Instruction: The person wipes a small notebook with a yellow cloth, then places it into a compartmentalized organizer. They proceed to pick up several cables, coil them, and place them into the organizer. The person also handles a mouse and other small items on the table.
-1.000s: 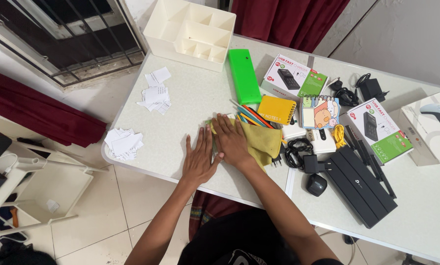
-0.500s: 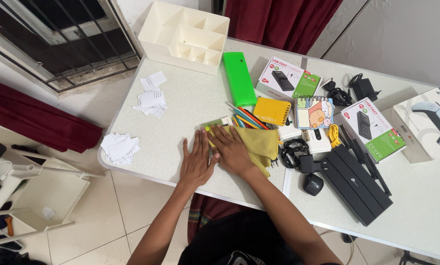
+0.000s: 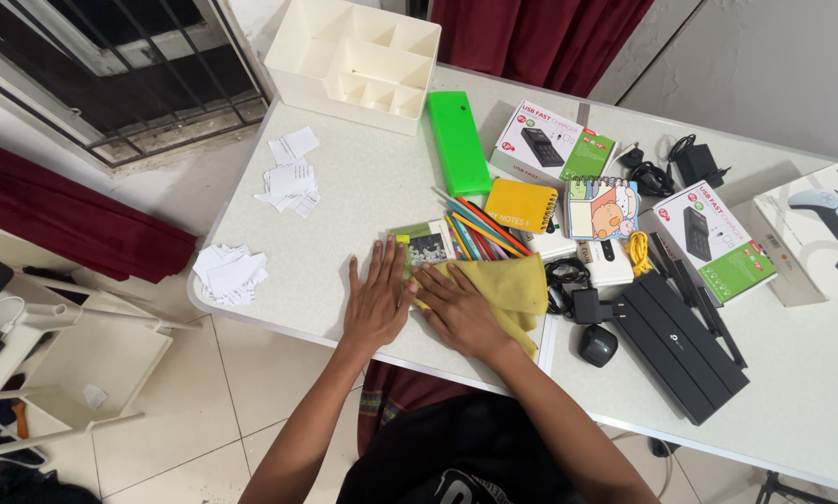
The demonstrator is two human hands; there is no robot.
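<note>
My left hand point(image 3: 378, 300) lies flat on the white table point(image 3: 344, 196), fingers spread, fingertips touching a small card with a green edge point(image 3: 422, 245). Beside it my right hand point(image 3: 459, 309) presses flat on a yellow cloth point(image 3: 509, 288) that lies near the table's front edge. Just beyond the cloth a fan of coloured pencils point(image 3: 476, 231) lies on the table. Neither hand grips anything.
A cream divided organiser point(image 3: 354, 58) stands at the far left corner, with a green pencil case point(image 3: 458, 142), a yellow notepad point(image 3: 522, 204) and a cartoon notebook point(image 3: 604, 207) nearby. Paper scraps point(image 3: 230, 273) lie at the left. Boxes, cables, chargers, a black router point(image 3: 682, 346) and a mouse point(image 3: 597, 344) crowd the right.
My right hand has slid the yellow cloth toward me and to the right, uncovering the small card and more of the pencils. My left hand has stayed flat in place.
</note>
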